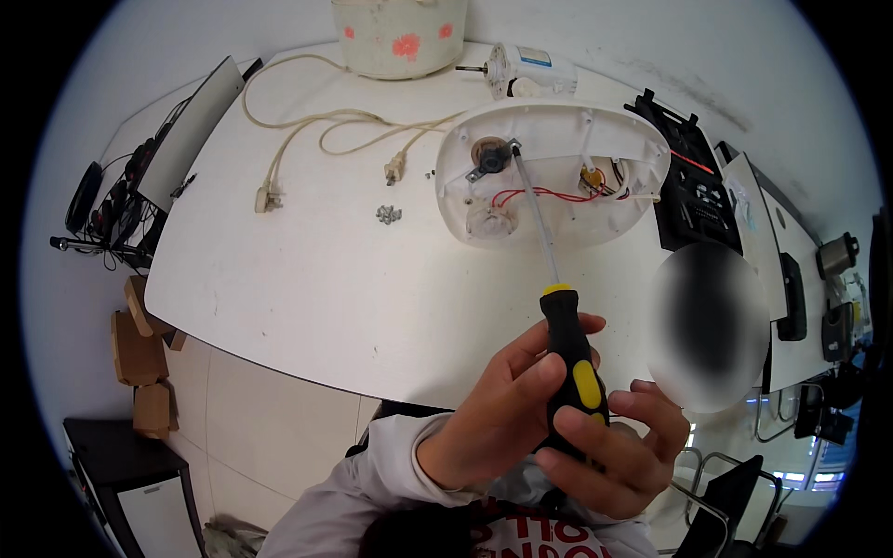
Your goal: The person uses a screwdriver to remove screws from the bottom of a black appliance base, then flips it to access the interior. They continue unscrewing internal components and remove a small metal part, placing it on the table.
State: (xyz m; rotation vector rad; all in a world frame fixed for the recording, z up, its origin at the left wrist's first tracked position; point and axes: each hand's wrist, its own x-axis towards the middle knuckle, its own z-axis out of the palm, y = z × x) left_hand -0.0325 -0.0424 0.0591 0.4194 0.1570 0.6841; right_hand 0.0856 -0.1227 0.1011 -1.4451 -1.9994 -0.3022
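Observation:
My left hand (493,414) is wrapped round the black and yellow handle of a long screwdriver (565,325). Fingers of my right hand (623,451) also close on the lower part of that handle. The shaft points away from me into an open white plastic housing (453,205), its tip at the end of a metal bracket on a round black part (491,160). Whether the tip sits in a screw is too small to tell. Red wires (549,193) run across the inside of the housing to a small yellowish part (592,177).
A pile of small screws (388,215) lies left of the housing, near two beige plugs (395,169) on cords. Behind stand a motor (539,70) and a white tub (400,37) with red flowers. An open black tool case (693,200) lies at the right.

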